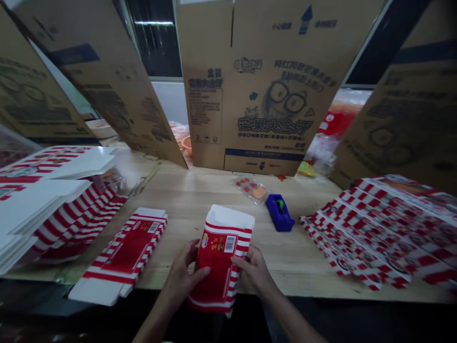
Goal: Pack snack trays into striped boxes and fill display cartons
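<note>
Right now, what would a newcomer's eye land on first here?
The red-and-white striped carton held between the left hand and right hand, at the front of the wooden table, comes first. Behind it stands a large cardboard sheet printed with a cartoon face, and a fanned pile of flat striped cartons lies at the right.

Folded boxes left, flat blanks right, tape dispenser between, on a workbench

Cardboard carton reads 大金牙; red box has barcode.
</note>
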### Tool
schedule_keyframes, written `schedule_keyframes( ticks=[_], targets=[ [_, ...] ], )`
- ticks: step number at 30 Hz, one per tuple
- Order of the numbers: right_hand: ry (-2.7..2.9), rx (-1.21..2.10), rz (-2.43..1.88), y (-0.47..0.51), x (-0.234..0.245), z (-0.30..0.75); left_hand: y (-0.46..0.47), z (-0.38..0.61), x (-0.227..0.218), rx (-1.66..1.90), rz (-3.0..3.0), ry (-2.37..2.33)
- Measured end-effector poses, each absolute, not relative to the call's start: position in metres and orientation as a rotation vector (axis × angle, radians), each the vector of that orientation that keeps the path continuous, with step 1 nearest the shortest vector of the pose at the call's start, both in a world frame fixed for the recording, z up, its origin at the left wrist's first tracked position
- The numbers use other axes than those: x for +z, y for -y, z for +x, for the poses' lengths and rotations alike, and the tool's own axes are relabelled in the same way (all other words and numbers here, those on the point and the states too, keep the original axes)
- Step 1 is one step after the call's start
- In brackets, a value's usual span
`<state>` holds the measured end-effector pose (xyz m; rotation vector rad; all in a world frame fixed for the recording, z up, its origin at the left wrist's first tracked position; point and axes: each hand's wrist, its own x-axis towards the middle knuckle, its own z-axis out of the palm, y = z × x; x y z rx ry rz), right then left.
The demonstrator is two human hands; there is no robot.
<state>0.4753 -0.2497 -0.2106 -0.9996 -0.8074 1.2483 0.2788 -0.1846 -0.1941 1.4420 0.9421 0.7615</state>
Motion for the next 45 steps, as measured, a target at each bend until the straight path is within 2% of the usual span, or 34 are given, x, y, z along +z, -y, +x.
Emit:
schedule_keyframes(
  ticks=[5, 8, 12, 17, 28, 34, 40, 45],
  targets=[
    [0.664, 1.341, -0.995, 0.25, -0.22, 0.485, 0.189, 0.287, -0.193, 0.706, 1.064, -0.922],
    [0.6, 1.365, -0.972, 0.24, -0.211, 0.49, 0.19, 0.285, -0.19, 0.755, 1.108, -0.925],
    [0.574, 1.257, -0.973, 0.225, -0.198, 0.502, 0.193, 0.277, -0.195, 0.648, 1.23, -0.924],
    [0.572, 1.267, -0.988, 0.217, -0.204, 0.51, 0.199, 0.271, -0.204, 0.628, 1.189, -0.97],
    [0.643, 1.675, -0.903, 0.273, -0.239, 0.483, 0.171, 0.287, -0.214, 0.863, 1.166, -0.763],
    [0.762, 1.158, -1.131, 0.274, -0.257, 0.493, 0.176, 0.285, -0.233, 0.868, 1.186, -0.793],
    [1.085, 0.918, -1.299, 0.25, -0.271, 0.507, 0.17, 0.282, -0.248, 0.751, 1.129, -0.859],
    [1.16, 0.796, -1.346, 0.246, -0.274, 0.506, 0.165, 0.286, -0.247, 0.892, 1.195, -1.016]
  ],
)
